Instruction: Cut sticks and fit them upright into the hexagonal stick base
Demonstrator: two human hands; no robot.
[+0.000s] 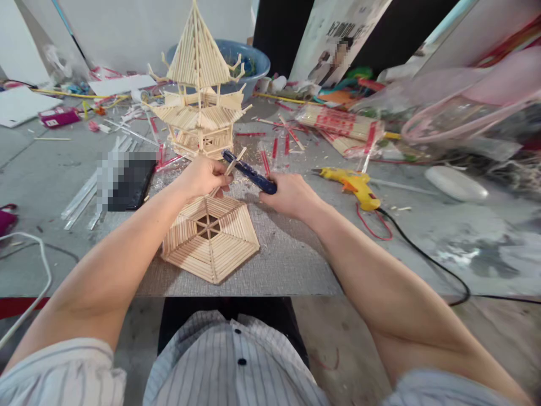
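Note:
My left hand [207, 175] is closed on a thin wooden stick [238, 159], which points up and away to the right. My right hand [291, 194] grips a long dark blue tool [253, 175]; its exact kind is hard to make out. The tool's far end meets or crosses the stick, though I cannot tell whether they touch. Just below my left hand lies a hexagonal panel of wooden sticks [234, 242] with an open, spoked centre. Behind both hands stands a tiered pagoda model [196, 62] built from similar sticks, with a pointed roof and upturned corners.
A yellow glue gun [357, 187] lies to the right, its black cord [426, 256] trailing off. At left are a black phone-like object [137, 183] and clear plastic strips [82, 194]. Packaged sticks [342, 121], a blue basin [257, 65] and a white oval object [456, 183] lie further out.

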